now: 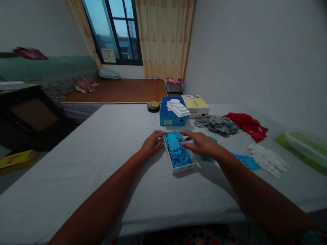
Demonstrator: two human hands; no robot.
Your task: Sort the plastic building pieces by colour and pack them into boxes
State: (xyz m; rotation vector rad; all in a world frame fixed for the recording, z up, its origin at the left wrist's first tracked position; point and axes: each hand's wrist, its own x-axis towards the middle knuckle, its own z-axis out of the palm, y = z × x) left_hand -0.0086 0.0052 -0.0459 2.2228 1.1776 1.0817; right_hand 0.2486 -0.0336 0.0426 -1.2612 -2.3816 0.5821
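Observation:
A shallow white box [185, 167] lies on the cloth in front of me, filled with small blue pieces [180, 154] and a smooth lighter blue patch near its far end. My left hand [152, 143] grips the box's left side near the far corner, fingers curled along the wall. At the far right corner is my right hand [198, 143], its fingers spread and its thumb reaching over the blue pieces. Teal pieces [212, 139] lie partly hidden behind and under the right hand. A bright blue pile [246, 161] rests beyond my right forearm.
A blue box [172, 119] carrying white stacked shapes [178, 108], a yellow box [195, 103] and a round black tin [153, 107] stand at the back. Grey [218, 125], red [247, 125] and white [268, 159] piles lie right, near a clear green-tinted container [306, 146].

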